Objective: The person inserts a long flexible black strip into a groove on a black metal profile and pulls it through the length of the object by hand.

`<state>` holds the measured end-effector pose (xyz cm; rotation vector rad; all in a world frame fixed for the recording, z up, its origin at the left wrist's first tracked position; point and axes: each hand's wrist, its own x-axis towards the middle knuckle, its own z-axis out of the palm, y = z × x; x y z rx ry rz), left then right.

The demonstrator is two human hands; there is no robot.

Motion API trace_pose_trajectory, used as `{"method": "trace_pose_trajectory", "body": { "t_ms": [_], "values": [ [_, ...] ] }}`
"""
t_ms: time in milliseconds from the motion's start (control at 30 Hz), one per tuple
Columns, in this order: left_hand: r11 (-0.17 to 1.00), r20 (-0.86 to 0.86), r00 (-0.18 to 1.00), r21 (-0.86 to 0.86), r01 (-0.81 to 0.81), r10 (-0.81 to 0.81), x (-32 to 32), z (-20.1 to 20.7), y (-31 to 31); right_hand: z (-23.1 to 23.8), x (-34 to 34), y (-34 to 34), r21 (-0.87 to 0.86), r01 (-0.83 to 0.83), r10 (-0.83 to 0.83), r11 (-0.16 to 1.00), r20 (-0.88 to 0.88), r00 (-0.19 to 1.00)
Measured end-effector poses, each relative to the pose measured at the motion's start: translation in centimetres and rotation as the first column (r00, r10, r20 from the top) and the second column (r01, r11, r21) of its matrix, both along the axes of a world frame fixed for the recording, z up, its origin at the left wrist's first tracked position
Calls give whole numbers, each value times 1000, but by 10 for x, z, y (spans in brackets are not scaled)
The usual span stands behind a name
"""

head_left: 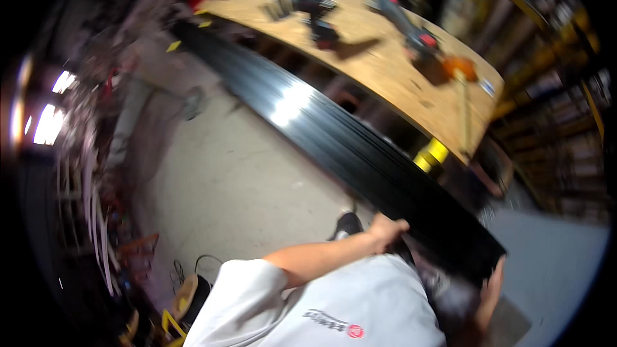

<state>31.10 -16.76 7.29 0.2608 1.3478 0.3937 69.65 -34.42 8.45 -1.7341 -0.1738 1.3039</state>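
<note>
Long black panel (pixel 347 154) slants along the near edge of the bench (pixel 379 77), far end by its left corner; left hand (pixel 387 231) pinches the panel's near side, right hand (pixel 492 284) at its close end, finger closure blurred, can't tell. Steady handling probably wants both hands level, far end watched against the bench edge

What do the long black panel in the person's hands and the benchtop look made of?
Long black panel: probably coated metal, possibly plastic; smooth, semi-gloss, with a bright reflected glare and straight lengthwise lines.
Benchtop: likely plywood or similar board; pale tan, mostly matte, with a few dark marks; blur hides any grain.
</note>
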Motion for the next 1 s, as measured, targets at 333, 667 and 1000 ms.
{"method": "trace_pose_trajectory", "body": {
  "t_ms": [333,667,1000],
  "values": [
    [988,-20,988,31,-151,152,-83,17,29,-41,-60,17,-119,-10,41,993,259,965],
    [995,-69,994,66,-76,80,-163,-14,95,-10,-159,117,-194,-34,85,980,264,961],
    [962,474,844,32,270,-252,-69,70,20,96,-304,109,96,-709,338,699,829,446]
  ]
}}
